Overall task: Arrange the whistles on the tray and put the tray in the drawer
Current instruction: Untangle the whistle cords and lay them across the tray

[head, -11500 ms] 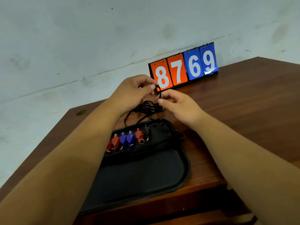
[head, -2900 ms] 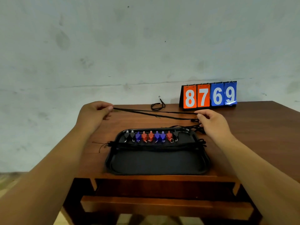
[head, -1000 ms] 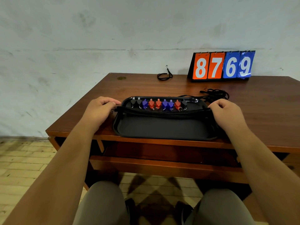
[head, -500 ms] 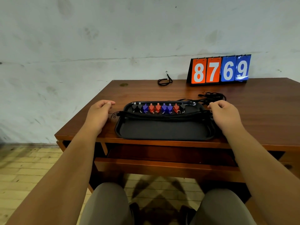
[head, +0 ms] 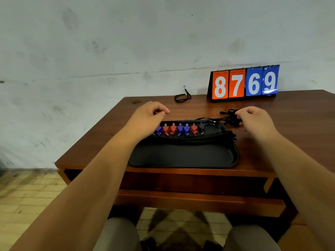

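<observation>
Black cord tangle (head: 228,118) meets the fingertips of the right hand (head: 254,119), though whether they pinch it cannot be told. The left hand (head: 149,113) hovers loosely curled, holding nothing, over the far-left corner of the tray (head: 181,156). The whistles (head: 178,129) sit in a red-and-blue row along the tray's far rim on the table (head: 308,113), apparently lined up so their cords trail off one side for tidying before the tray goes into the open drawer (head: 199,201) below. Half a second earlier both hands rested at the tray's ends; now both have lifted and reached farther back.
</observation>
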`<action>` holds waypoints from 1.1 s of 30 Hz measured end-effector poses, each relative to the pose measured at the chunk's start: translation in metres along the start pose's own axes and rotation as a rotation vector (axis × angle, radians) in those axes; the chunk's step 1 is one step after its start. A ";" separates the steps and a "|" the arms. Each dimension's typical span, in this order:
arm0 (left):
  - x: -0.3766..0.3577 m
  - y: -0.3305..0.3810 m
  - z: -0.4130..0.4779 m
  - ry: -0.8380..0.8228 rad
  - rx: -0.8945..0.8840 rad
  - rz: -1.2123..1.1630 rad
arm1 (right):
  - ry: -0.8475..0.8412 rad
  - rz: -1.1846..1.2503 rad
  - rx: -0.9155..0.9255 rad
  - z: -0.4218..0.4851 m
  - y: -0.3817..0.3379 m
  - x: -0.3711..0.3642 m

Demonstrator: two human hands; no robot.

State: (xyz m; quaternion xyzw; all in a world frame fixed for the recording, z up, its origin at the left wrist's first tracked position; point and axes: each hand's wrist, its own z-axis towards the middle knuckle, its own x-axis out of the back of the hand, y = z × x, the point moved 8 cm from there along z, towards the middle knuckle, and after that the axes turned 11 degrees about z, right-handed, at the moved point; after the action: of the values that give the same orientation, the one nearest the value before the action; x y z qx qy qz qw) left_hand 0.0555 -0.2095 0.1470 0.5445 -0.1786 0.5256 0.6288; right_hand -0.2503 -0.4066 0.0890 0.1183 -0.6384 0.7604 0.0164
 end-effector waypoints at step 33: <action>-0.137 0.130 0.147 -0.308 -0.221 0.184 | -0.043 -0.035 0.226 0.031 0.025 0.002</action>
State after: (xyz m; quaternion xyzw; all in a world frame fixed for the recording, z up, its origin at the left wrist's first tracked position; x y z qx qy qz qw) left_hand -0.0573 -0.4203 0.1523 0.5277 -0.3781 0.4684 0.5993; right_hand -0.2516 -0.4418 0.0696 0.1470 -0.5465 0.8244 0.0026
